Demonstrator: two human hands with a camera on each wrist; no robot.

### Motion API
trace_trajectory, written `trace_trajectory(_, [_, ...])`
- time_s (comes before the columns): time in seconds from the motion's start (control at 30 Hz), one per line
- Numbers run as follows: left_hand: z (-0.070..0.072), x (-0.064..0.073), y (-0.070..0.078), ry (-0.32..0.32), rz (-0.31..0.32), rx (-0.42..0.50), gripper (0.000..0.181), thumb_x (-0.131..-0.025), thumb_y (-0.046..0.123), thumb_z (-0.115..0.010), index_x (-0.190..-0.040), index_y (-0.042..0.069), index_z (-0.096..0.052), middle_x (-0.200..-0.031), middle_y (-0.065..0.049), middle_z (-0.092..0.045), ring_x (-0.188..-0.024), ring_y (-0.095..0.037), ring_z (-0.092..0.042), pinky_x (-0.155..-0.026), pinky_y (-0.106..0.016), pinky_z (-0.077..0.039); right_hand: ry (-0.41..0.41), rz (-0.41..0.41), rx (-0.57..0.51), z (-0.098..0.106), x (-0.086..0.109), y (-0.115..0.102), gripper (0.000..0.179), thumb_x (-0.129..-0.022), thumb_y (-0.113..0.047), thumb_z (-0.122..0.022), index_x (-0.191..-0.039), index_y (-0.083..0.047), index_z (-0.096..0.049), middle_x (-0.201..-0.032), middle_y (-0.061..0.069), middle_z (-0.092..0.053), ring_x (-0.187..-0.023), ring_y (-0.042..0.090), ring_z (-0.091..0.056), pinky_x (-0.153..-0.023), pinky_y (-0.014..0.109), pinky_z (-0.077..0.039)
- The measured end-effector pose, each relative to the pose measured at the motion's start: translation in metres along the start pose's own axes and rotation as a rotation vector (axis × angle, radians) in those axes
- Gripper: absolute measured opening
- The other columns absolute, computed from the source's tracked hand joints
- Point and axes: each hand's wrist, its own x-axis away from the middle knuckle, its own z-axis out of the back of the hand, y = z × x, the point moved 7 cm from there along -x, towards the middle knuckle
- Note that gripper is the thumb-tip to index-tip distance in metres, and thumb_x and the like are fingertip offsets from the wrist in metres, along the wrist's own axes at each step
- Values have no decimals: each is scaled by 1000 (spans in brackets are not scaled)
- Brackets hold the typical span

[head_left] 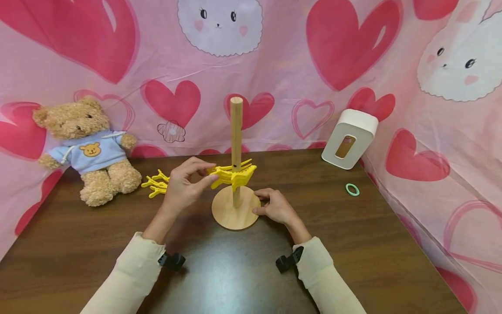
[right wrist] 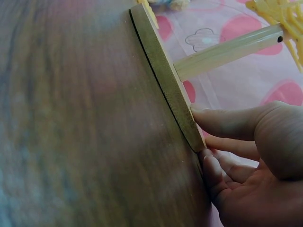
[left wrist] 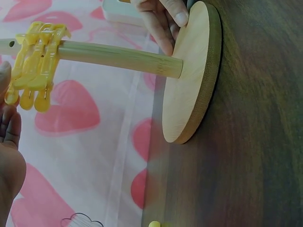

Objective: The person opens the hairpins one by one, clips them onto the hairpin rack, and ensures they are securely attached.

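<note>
A wooden post stands upright on a round wooden base in the middle of the table. Several yellow plastic clips sit side by side around the lower half of the post, well above the base; the left wrist view shows these clips with rounded handle ends. My left hand pinches the handle end of one clip between thumb and fingers. On the other side, my right hand grips the rim of the base, the thumb on top and fingers at the edge.
More yellow clips lie loose left of the base, partly behind my left hand. A teddy bear in a blue top sits at the back left. White box with an oval opening and a green ring are at the right. Pink cloth hangs behind.
</note>
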Motion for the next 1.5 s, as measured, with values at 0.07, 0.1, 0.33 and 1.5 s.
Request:
trace_trajectory(0.07, [-1,-1,-1,-2,6,-2,31,-75,-17,-81,-104,-7,-75,-90,-9,-66,-78,-23,-57,-71,-21,-50,2,-1,0,1,0,0,50,-80,-7,-85,-127,2,-68,-127,16,-64,-108,28,-60,-83,35,-52])
trace_trajectory(0.1, [-1,-1,-2,-3,10,-4,31,-75,-17,-81,-104,-7,-75,-90,-9,-66,-79,-23,-57,-71,-22,-51,3,-2,1,1,0,0,50,-80,-7,-85,-127,2,-68,-127,16,-64,-108,28,-60,-83,35,-52])
trace_trajectory(0.33, [-2,1,-6,9,37,-2,34,-76,-15,-81,-107,-4,-75,-92,-11,-65,-81,-24,-57,-73,-21,-50,-4,-2,-6,0,-1,0,51,-81,-7,-85,-127,2,-68,-128,16,-64,-109,28,-60,-86,38,-52])
trace_trajectory(1.5, [10,12,-18,-41,250,37,39,-86,-1,-79,-123,5,-70,-113,-11,-67,-99,-22,-64,-87,-24,-54,3,1,-11,0,1,-1,49,-81,-7,-85,-127,2,-68,-128,16,-64,-110,29,-61,-90,42,-52])
